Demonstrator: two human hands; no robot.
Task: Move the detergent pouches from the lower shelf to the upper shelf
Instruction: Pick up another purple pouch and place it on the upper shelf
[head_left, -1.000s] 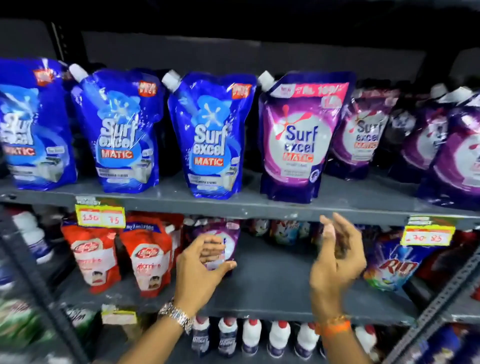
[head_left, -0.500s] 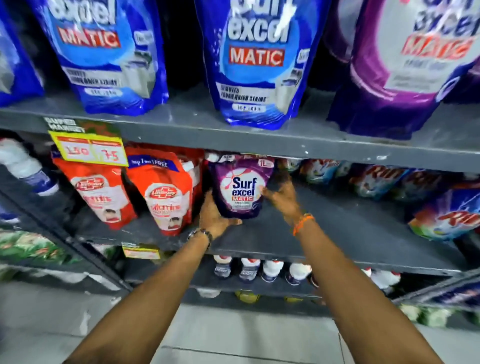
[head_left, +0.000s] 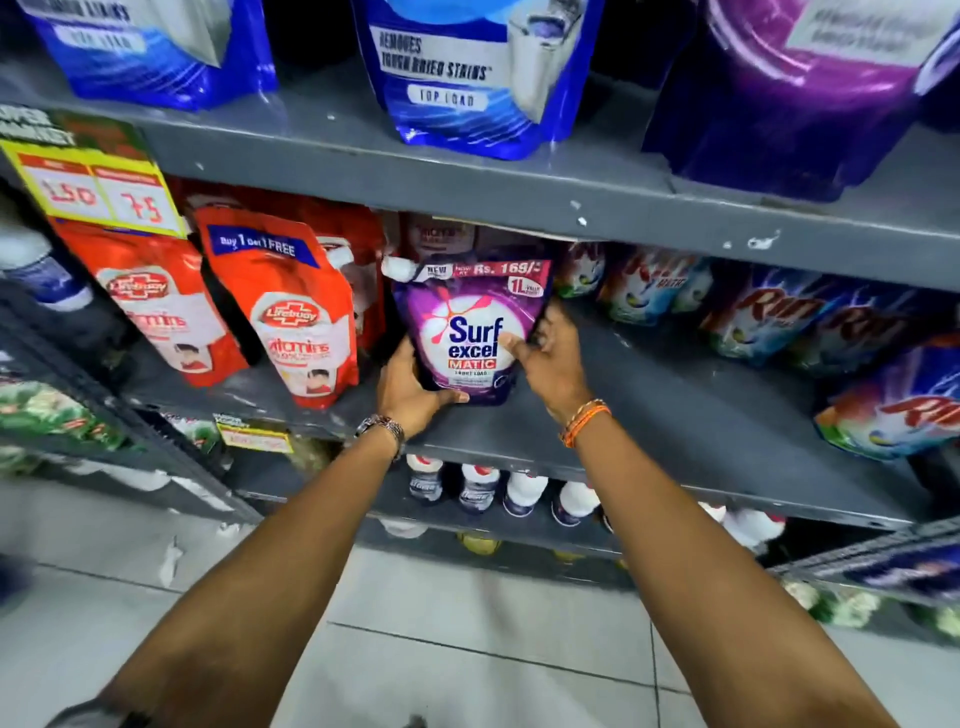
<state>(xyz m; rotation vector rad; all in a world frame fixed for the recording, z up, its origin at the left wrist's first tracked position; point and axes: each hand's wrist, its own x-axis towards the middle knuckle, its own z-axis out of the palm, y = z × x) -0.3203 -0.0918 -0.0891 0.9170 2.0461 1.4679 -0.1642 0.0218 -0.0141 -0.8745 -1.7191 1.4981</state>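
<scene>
Purple pouch (head_left: 470, 332) gripped both sides; right hand (head_left: 550, 358) fingers hidden behind.

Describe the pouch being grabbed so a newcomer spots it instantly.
On the lower shelf, right of the red Lifebuoy pouches, stands one purple Surf excel pouch. The left hand and right hand grip its sides; it is the only purple pouch there.
</scene>
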